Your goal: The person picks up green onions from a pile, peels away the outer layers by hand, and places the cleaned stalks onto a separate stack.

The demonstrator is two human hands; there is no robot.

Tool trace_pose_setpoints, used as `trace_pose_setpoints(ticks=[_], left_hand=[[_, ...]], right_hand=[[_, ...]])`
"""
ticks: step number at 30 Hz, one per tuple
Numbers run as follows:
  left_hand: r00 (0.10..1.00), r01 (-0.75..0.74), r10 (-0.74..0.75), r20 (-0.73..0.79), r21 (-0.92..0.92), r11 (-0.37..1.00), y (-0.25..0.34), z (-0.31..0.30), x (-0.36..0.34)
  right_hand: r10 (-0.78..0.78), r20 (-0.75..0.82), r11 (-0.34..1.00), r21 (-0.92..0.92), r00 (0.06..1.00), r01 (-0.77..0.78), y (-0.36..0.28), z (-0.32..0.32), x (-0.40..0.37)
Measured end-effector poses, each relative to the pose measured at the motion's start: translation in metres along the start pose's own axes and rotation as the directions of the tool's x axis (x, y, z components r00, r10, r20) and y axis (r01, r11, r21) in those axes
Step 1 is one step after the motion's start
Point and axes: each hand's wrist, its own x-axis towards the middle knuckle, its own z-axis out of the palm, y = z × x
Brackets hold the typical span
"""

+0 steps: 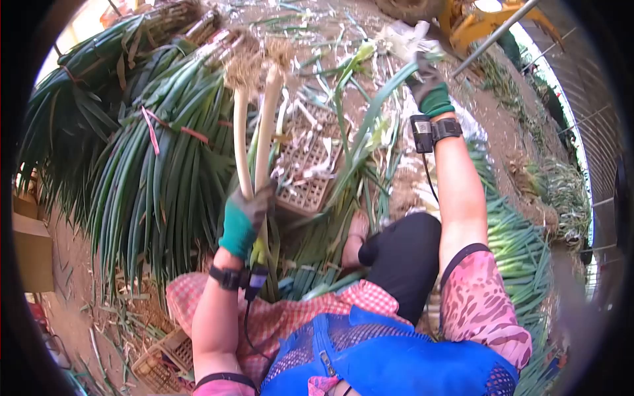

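From my remote seat I see the left hand (pixel 244 214), in a teal knit glove with a dark rubbery palm, with its fingers wrapped round two leeks (pixel 254 145). They are low on the left of centre, standing nearly upright with the roots at the top. Their shafts are smooth, white and cylindrical, each ending in a dry, tan, fuzzy root tuft (soil may cling there, I cannot tell). Their green ends run down past the wrist.

The right hand (pixel 430 89) is raised far out at upper right. Its glove is dark with a ribbed green cuff, and its fingers are clenched on a long flat leaf (pixel 370 125), which curves down and left in a glossy green strip towards the leeks. Pale papery scraps show above the fist.

Each wrist has a black strap with a small boxy unit and a thin cable: one strap (pixel 231 277) is on the left, the other (pixel 429 132) on the right.

Behind the leeks lies a beige plastic crate (pixel 307 178) with a grid of small square holes, strewn with trimmings. To the left, thick bundles (pixel 152 165) of dark, blade-like leaves are tied with pink bands. More cut stalks form a pile (pixel 522 244) beside the right arm, on bare brown earth. A blue mesh apron (pixel 383 356) fills the bottom edge.
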Motion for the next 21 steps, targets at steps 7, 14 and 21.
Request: trace_pose_setpoints(ticks=[7,14,21], left_hand=[[0.992,0.099,-0.103,0.078,0.058,0.993,0.001,-0.007,-0.006],[0.989,0.136,-0.137,0.049,0.009,0.991,-0.004,-0.013,-0.005],[0.950,0.312,-0.312,-0.029,0.004,0.950,-0.003,-0.004,-0.001]], right_hand=[[0.214,0.174,-0.169,-0.963,0.961,0.212,0.184,-0.075,-0.025],[0.855,-0.033,-0.367,-0.745,0.518,0.558,0.330,-0.079,-0.212],[0.847,-0.115,-0.443,-0.691,0.519,0.571,0.415,-0.095,-0.249]])
